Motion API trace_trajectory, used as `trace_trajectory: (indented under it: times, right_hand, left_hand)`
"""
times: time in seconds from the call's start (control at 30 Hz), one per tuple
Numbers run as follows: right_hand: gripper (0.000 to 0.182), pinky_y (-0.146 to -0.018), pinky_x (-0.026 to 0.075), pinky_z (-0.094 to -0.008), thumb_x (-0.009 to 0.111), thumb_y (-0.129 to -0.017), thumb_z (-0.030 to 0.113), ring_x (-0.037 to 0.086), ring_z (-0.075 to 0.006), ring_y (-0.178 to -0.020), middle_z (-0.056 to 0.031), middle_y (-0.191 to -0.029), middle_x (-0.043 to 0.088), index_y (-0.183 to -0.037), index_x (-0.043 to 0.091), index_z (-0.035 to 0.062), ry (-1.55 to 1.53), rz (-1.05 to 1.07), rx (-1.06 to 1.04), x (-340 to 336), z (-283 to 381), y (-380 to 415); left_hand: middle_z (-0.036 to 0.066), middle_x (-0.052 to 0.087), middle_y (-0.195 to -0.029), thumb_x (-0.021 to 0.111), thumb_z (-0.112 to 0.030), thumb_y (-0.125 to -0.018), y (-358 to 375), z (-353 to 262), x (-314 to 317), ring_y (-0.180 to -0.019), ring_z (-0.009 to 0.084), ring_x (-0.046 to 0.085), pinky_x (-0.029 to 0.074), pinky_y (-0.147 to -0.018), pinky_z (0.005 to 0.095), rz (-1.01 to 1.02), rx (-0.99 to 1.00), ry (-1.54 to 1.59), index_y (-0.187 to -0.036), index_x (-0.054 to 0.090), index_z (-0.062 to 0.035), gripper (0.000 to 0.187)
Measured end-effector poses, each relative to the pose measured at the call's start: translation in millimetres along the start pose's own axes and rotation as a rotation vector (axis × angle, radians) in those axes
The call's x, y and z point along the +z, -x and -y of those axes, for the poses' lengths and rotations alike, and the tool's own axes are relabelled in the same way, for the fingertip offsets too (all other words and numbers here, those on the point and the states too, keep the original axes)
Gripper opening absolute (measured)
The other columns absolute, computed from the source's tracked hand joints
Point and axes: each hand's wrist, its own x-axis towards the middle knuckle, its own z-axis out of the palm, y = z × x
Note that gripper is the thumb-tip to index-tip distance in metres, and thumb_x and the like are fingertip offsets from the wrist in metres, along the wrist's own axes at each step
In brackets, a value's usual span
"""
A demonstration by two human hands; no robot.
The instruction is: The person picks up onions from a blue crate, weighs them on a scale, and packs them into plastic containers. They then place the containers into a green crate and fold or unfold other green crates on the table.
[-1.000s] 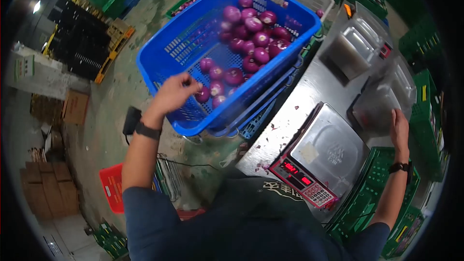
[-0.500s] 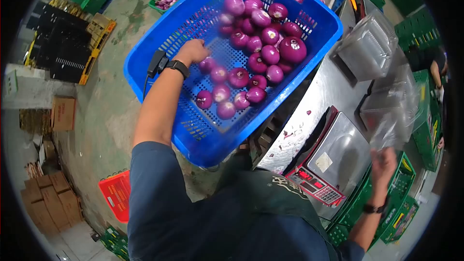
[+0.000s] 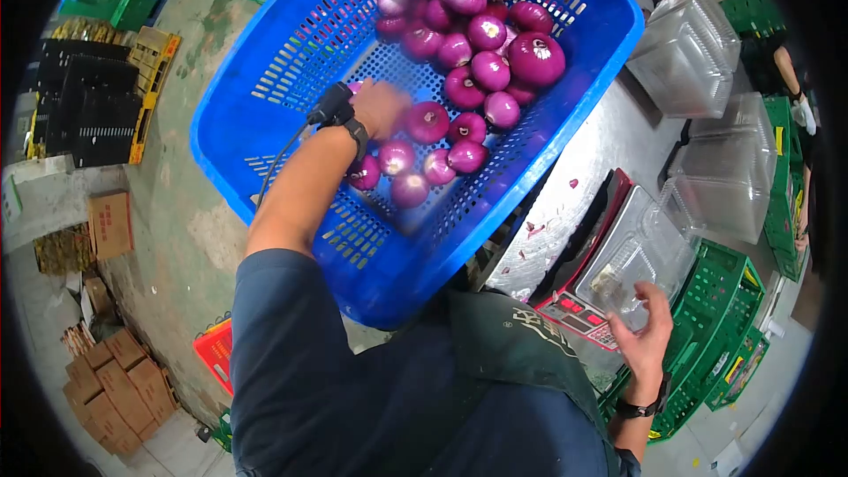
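My left hand reached open among firm, slick-skinned red onions, best cupped whole, while my right hand pinched the light, flimsy clear plastic tray.

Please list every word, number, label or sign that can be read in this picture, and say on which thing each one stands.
No text can be read for certain.
Red digits on the display of the steel weighing scale: lit, but too blurred to read.
Pale printed characters on the dark green apron: partly hidden, not legible.
Yellow labels on the green plastic crates: too small to read.
Blue perforated plastic basket: no text visible.
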Motion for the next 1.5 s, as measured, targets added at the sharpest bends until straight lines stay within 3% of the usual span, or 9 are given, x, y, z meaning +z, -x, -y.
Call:
trace_trajectory:
  times: [0.2,0.33,0.53,0.63,0.87,1.0,1.07,1.33,1.5]
  right_hand:
    - [0.046,-0.084,0.053,-0.0313,0.081,-0.077,0.001,0.065,-0.018,-0.092,-0.0101,-0.109,0.069,-0.121,0.066,-0.0003,-0.293,-0.226,-0.065,19.9,44.0,-45.8]
    - [0.085,-0.087,0.052,-0.0318,0.088,-0.075,0.009,0.063,-0.0201,-0.105,-0.0153,-0.139,0.059,-0.148,0.046,-0.0001,-0.571,-0.198,-0.214,42.2,113.0,-86.5]
    - [0.082,-0.104,0.048,-0.0377,0.088,-0.074,0.011,0.06,-0.0277,-0.121,-0.0148,-0.137,0.058,-0.145,0.047,0.001,-0.292,-0.322,-0.545,56.8,147.3,-124.8]
    - [0.069,-0.102,0.051,-0.0351,0.079,-0.08,0.001,0.061,-0.0238,-0.119,-0.0159,-0.135,0.059,-0.142,0.048,0.0016,-0.844,-0.231,-0.214,56.7,129.9,-108.1]
    - [0.073,-0.083,0.059,-0.0354,0.073,-0.085,0.033,0.067,-0.0271,-0.103,-0.0219,-0.132,0.059,-0.145,0.046,0.0013,-1.266,-0.202,0.142,29.0,33.1,-62.6]
    - [0.072,-0.077,0.057,-0.0331,0.072,-0.086,0.033,0.067,-0.0276,-0.1,-0.0202,-0.131,0.059,-0.146,0.046,0.0033,-1.241,-0.309,0.27,25.6,-2.3,-40.5]
    - [0.071,-0.077,0.057,-0.0333,0.071,-0.087,0.032,0.067,-0.0279,-0.1,-0.0201,-0.132,0.059,-0.146,0.045,0.0029,-1.236,-0.349,0.305,22.9,-15.1,-32.7]
    - [0.067,-0.078,0.057,-0.0333,0.071,-0.089,0.028,0.068,-0.0271,-0.099,-0.0201,-0.133,0.059,-0.145,0.046,0.0012,-1.243,-0.383,0.345,19.6,-36.2,-22.3]
    - [0.066,-0.079,0.057,-0.0337,0.071,-0.089,0.026,0.068,-0.0269,-0.099,-0.0199,-0.132,0.059,-0.145,0.046,0.0017,-1.253,-0.377,0.326,21.7,-36.2,-24.1]
  left_hand:
    - [0.01,0.071,-0.107,0.077,-0.028,-0.08,13.8,22.5,-96.7,-0.099,0.0216,0.069,0.056,-0.091,0.0371,-0.207,-0.017,0.993,-0.12,0.063,-0.0021,0.049]
    - [0.008,0.067,-0.115,0.067,-0.025,-0.091,66.9,-56.6,-162.6,-0.106,0.0164,0.065,0.053,-0.093,0.0325,-0.119,0.337,1.66,-0.126,0.061,0.0004,0.044]
    - [0.011,0.066,-0.119,0.064,-0.049,-0.099,107.2,-165.9,-178.5,-0.109,0.0151,0.062,0.05,-0.096,0.0287,-0.173,0.487,1.314,-0.137,0.053,0.0022,0.065]
    - [0.011,0.071,-0.109,0.063,-0.053,-0.098,108.4,-127.6,-184.5,-0.099,0.0216,0.068,0.054,-0.086,0.0348,-0.067,0.403,1.258,-0.13,0.06,0.0005,0.062]
    - [0.025,0.072,-0.116,0.074,-0.053,-0.083,26.2,-28.5,-31.6,-0.111,0.0377,0.069,0.053,-0.096,0.0445,0.31,-0.03,0.369,-0.121,0.068,-0.0024,0.063]
    - [0.025,0.074,-0.101,0.074,-0.039,-0.072,33.3,-48.3,5.3,-0.096,0.0395,0.072,0.057,-0.088,0.0467,0.277,-0.168,0.419,-0.096,0.078,0.0002,0.046]
    - [0.03,0.065,-0.128,0.077,-0.056,-0.078,33.8,-47.6,9.2,-0.119,0.0402,0.064,0.05,-0.102,0.0452,0.361,-0.105,0.416,-0.134,0.056,0.0093,0.088]
    - [0.012,0.072,-0.088,0.08,-0.014,-0.063,6.6,-17.9,-6.6,-0.088,0.0241,0.069,0.054,-0.08,0.036,0.45,0.039,0.814,-0.097,0.07,-0.0018,0.037]
    - [0.014,0.074,-0.087,0.075,-0.052,-0.079,24.8,-64.8,-50.7,-0.081,0.0254,0.068,0.051,-0.076,0.0401,0.199,0.114,0.832,-0.073,0.071,0.0015,0.055]
